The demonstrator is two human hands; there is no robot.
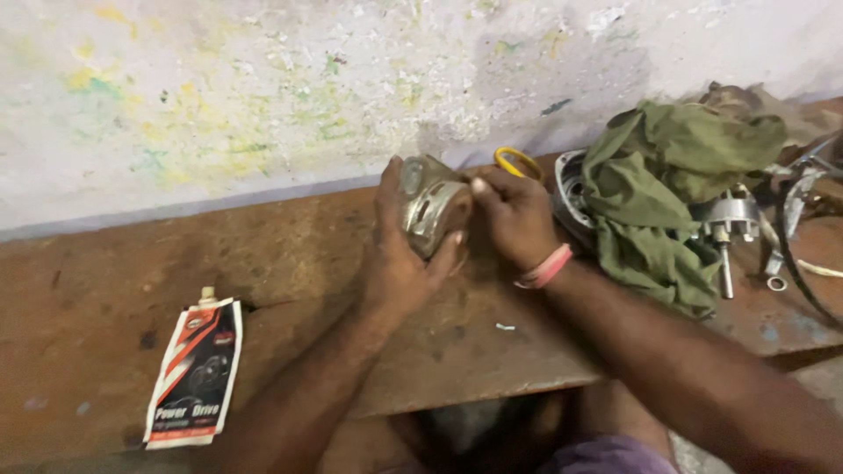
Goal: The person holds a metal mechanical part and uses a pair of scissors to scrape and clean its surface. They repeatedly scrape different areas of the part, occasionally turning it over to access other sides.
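Brown and worn, the surface (290, 254) is set against a pale, paint-spotted wall (263, 79). A round metal part (432, 206) is held just above the surface, gripped by the left hand (399, 250) and the right hand (514, 215). A green rag (667, 189) is piled to the right. A flat squeeze pouch (195, 373) is laid at the left.

this is a repair workshop. a rusty, oil-stained workbench (290, 263) stands against a wall (263, 88) flecked with old paint, and at the bench's right end greasy metal machine parts (729, 219) lie beside a crumpled green rag (659, 202). a squeezed tube of paste (195, 373) lies near the front left edge.
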